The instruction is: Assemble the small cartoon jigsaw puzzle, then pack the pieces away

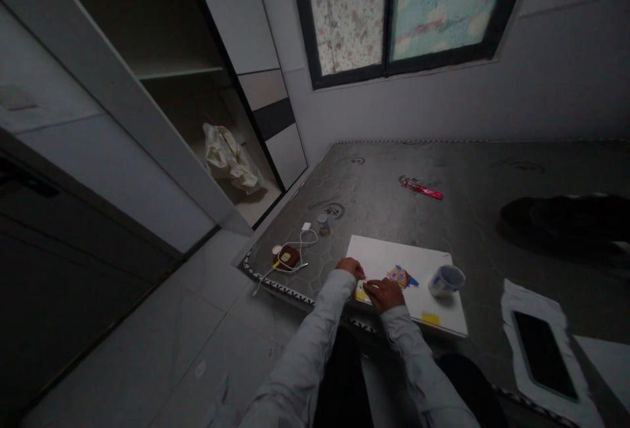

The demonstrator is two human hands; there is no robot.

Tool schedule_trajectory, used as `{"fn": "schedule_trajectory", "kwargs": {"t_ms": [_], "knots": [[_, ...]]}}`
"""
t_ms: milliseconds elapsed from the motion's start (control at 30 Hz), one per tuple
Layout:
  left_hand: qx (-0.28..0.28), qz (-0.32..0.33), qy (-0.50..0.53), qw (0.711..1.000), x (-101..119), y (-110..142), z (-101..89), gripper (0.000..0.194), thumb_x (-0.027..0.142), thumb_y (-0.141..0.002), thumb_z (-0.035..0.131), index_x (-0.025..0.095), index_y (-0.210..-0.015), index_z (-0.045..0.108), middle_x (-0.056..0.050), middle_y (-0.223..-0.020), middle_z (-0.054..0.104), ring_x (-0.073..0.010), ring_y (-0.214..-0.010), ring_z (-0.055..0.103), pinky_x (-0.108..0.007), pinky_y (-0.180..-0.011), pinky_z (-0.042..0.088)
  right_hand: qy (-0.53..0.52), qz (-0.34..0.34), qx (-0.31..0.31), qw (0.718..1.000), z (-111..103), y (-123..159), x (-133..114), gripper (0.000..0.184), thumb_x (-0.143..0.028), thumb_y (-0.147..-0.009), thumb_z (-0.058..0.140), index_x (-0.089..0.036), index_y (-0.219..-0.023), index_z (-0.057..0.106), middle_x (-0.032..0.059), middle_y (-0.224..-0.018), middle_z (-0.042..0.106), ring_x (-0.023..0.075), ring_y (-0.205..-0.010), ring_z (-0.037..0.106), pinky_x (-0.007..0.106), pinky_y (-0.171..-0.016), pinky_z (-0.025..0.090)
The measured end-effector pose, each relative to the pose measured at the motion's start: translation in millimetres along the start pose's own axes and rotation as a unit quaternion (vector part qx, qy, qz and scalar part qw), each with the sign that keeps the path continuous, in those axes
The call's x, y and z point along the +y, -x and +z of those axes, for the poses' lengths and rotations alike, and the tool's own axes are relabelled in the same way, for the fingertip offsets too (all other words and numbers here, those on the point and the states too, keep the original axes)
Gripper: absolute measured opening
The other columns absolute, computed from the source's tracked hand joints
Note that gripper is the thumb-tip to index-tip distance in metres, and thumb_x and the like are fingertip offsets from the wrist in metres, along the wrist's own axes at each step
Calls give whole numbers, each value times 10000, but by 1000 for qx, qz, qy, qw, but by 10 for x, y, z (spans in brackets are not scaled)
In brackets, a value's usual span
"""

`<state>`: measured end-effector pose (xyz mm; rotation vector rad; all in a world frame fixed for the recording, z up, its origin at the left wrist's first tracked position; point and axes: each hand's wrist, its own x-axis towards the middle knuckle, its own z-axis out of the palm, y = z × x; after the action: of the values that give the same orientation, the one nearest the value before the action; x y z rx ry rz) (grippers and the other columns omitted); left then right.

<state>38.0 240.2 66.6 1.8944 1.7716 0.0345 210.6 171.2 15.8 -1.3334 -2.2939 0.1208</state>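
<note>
My left hand and my right hand are close together over the left part of a white board. Fingers of both hands are pinched, and whatever sits between them is too small to name. Just under them, at the board's front edge, lies a small yellow-and-white piece. To the right of my hands is a colourful cluster of pink, yellow and blue. A pale tub stands upright on the board's right side, with a yellow piece near the front edge.
The board lies on a grey mattress. A small jar, a brown box and a white cable are to the left. Farther back lies a red packet. A phone rests on white cloth at right.
</note>
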Motion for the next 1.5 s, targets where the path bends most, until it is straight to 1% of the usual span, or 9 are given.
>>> {"fn": "schedule_trajectory", "kwargs": {"t_ms": [100,233,467,600,700,833,1033,1200,1500], "knots": [[-6,-23,2,1000,28,-14,9,167,262,-730,803,243,-894,784,-37,-991,774,-185,-962,707,-246,-870,527,-16,28,75,997,-53,99,33,334,-270,-996,444,-239,-1139,744,57,-1034,754,199,-899,619,322,-792,364],[20,-17,27,999,19,13,39,201,232,-736,791,238,-934,758,-29,-936,771,-185,-919,712,-264,-835,537,0,65,156,986,-92,266,90,313,-279,-1002,463,-225,-1058,766,59,-959,752,175,-864,634,315,-748,356],[60,16,54,997,-19,53,-32,240,204,-814,732,229,-1052,750,-41,-1031,750,-160,-1000,676,-258,-929,500,24,12,220,975,-44,529,255,245,-258,-991,521,-214,-1010,761,46,-885,741,157,-759,606,312,-685,334],[52,5,18,999,-6,74,-68,255,233,-717,826,228,-966,771,-55,-1107,715,-184,-1043,654,-260,-939,492,18,19,220,975,-34,600,302,250,-267,-998,511,-205,-1005,753,48,-881,737,158,-769,610,315,-687,335],[43,-1,19,999,-26,46,-59,202,200,-713,824,222,-904,763,-42,-1044,726,-166,-990,662,-248,-906,498,15,21,212,977,-42,616,310,265,-270,-1001,493,-208,-1017,750,48,-886,736,160,-774,613,315,-682,332],[46,-15,92,995,-78,28,-49,214,151,-678,831,202,-868,746,-16,-886,744,-129,-821,674,-221,-788,513,11,26,212,977,-46,618,311,259,-274,-995,498,-213,-1018,749,46,-887,735,158,-775,611,307,-694,336],[15,-48,228,972,-44,180,-2,231,255,-754,796,158,-957,743,-44,-813,748,-94,-565,624,-199,-573,504,-10,37,202,979,-6,610,253,265,-275,-993,489,-224,-1003,749,43,-859,724,165,-773,596,307,-706,320],[20,-88,143,986,-14,274,85,333,307,-608,896,223,-895,750,8,-815,746,-119,-711,682,-197,-675,531,-31,52,179,982,33,639,220,284,-295,-1002,469,-221,-1007,743,46,-877,725,174,-787,600,313,-717,320],[-14,-24,-39,999,129,312,60,251,302,-737,800,257,-982,766,-31,-1086,756,-192,-1063,680,-258,-931,505,-35,62,165,984,63,689,234,319,-298,-1014,438,-218,-998,746,56,-894,734,178,-806,612,317,-742,330]]}}
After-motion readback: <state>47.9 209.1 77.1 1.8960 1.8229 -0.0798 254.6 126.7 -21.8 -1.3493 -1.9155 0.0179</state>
